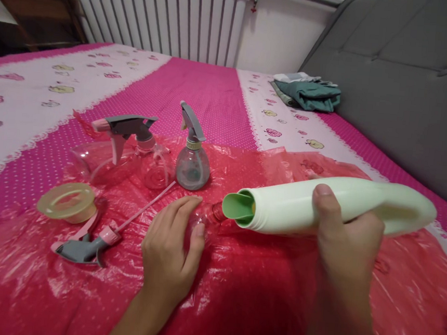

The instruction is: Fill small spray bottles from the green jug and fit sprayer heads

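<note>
At nine to ten o'clock from the left hand (172, 241), a yellowish, translucent bowl-like piece (67, 201) is set on the red plastic sheet (236, 288) spread over the bed (202, 98). At nine o'clock a loose grey-and-pink spray head (83, 249) is seen, its thin tube pointed towards two o'clock. A clear trigger bottle (129, 128) is placed at eleven o'clock. The left hand itself is closed around a small clear bottle (214, 213), whose body is largely hidden by the fingers and whose uncapped neck is aimed at two o'clock. At twelve o'clock a smaller grey spray bottle (193, 170) is stood upright. The pale green bottle (290, 207) is tilted nearly flat, its green spout (238, 206) brought to the clear neck; whether they touch cannot be told. Its body is gripped by the right hand (347, 246), the spout lying at nine to ten o'clock from it.
</note>
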